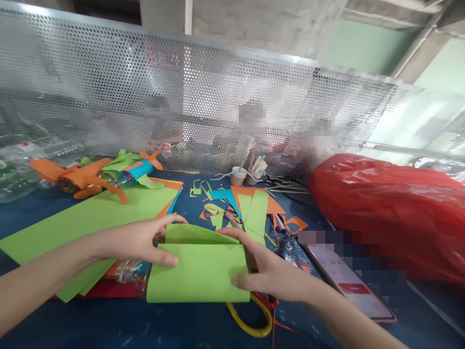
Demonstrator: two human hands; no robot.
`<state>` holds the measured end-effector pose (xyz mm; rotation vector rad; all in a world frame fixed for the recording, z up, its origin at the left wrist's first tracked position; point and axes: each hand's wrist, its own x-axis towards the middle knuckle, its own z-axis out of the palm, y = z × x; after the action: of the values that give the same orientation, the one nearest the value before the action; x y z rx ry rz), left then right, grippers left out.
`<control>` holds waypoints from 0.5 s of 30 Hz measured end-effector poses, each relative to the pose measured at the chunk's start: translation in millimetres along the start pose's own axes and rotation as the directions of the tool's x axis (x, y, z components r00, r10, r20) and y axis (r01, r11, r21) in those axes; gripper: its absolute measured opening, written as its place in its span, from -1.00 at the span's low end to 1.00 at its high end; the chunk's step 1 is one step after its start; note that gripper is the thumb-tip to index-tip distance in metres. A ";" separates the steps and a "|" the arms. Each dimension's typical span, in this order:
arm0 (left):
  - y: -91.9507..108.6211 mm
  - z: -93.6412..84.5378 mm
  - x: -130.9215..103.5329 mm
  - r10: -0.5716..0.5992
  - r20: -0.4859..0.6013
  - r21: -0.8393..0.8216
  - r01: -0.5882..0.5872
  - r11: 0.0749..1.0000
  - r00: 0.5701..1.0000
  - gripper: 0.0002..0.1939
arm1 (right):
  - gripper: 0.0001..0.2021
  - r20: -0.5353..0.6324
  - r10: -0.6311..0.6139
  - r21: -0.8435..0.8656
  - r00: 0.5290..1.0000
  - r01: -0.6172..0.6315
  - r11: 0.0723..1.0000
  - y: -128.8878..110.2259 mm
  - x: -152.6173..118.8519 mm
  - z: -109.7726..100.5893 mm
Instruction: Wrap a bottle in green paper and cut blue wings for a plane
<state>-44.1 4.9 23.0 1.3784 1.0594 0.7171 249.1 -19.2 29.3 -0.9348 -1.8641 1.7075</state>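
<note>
A sheet of light green paper (199, 274) is curled around a clear plastic bottle (136, 274), whose neck sticks out on the left. My left hand (145, 240) grips the sheet's left end, thumb on the front and fingers behind the upper edge. At the right end, my right hand (263, 271) pinches the paper in the same manner, its thumb low on the front face. The sheet's far edge stands up behind the front edge, with a gap between them. Yellow-handled scissors (252, 322) lie partly under the paper's right end.
Green sheets (105, 218) and decorated bottles (87, 177) lie at the left. Paper scraps (256, 213) and cups of markers (256, 172) are beyond my hands. A phone (350, 286) and a red plastic bag (381, 208) lie right. A perforated metal screen (218, 97) stands behind.
</note>
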 end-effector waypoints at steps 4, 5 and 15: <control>-8.9 4.4 -4.8 -0.047 0.133 -0.064 0.056 0.996 0.990 -0.35 | -0.22 -0.010 -0.048 0.004 0.999 0.048 0.999 -0.5 0.5 7.8; -11.7 4.5 -6.9 -0.038 0.113 -0.090 0.049 0.995 0.993 -0.34 | -0.19 -0.018 -0.056 -0.009 0.998 0.056 0.998 -0.5 0.1 9.6; -17.6 13.9 -32.7 -0.027 -0.051 0.058 0.030 0.998 0.998 -0.63 | -0.49 -0.127 -0.146 0.147 0.981 0.164 0.976 15.8 9.8 24.1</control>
<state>-47.6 -32.4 9.8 1.3985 1.1460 0.7076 228.1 -28.4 9.3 -0.7872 -1.6562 1.6425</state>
